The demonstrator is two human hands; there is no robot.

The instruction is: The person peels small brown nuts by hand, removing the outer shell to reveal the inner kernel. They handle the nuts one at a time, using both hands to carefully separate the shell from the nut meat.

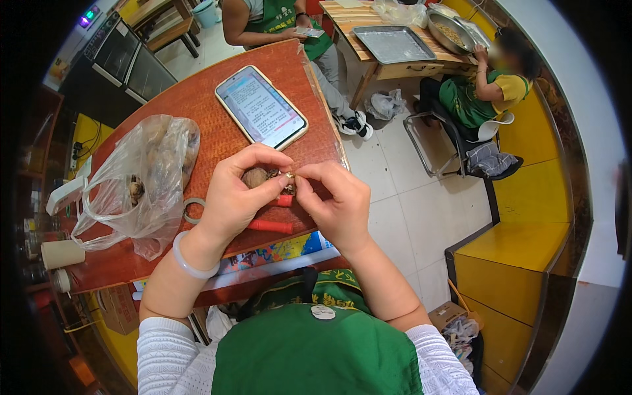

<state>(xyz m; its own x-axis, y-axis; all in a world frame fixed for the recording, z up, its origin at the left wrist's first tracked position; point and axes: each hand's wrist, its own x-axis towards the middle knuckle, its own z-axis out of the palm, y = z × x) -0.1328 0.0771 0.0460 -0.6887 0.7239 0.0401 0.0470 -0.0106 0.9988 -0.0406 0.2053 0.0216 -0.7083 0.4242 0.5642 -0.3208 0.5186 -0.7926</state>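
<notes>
Between my fingertips is a small pale piece of nut [290, 175], apparently walnut. My left hand [234, 192] steadies it with thumb and forefinger, while my right hand [338, 202] pinches its other side. Behind my left fingers a whole brown walnut [255, 177] shows, beside dark broken shell [273, 173] partly hidden by the hand. Below lies a hand tool with two red handles [270, 226]; its head is hidden under my left hand. A clear plastic bag [163, 158] of walnuts sits left of my left wrist.
A lit smartphone [261, 106] bearing writing lies beyond my hands on the red-brown table [197, 98]. A tape roll [194, 210] rests near my left wrist. Two people in green aprons sit farther off, one near a metal tray [393, 44] and a bowl [449, 32].
</notes>
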